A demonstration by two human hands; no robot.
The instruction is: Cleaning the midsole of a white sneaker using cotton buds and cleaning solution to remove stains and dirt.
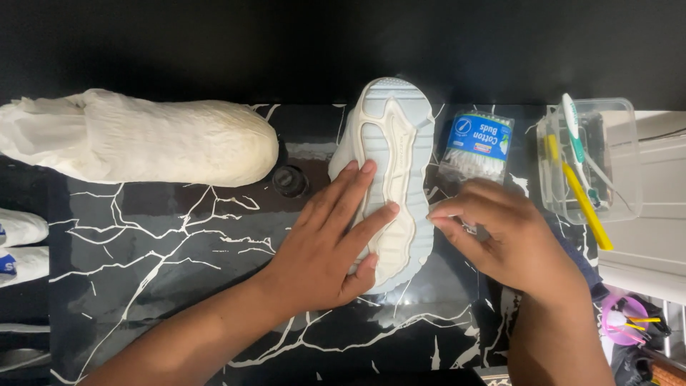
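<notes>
Overhead, a black white-veined marble surface [179, 250] is carrying a sole-up white sneaker [400, 164]; left hand [332, 243] lying flat, open on it; right hand [500, 236] is pinching something hidden beside it.

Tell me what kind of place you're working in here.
Probably a home shoe-cleaning spot: a white shoe lies sole-up on a black marbled table under the left hand, with a pack of cotton buds and a clear box of brushes beside it.

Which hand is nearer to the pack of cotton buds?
Right. The right hand sits just below the pack of cotton buds; the left hand lies flat on the upturned shoe, farther to the left.
</notes>
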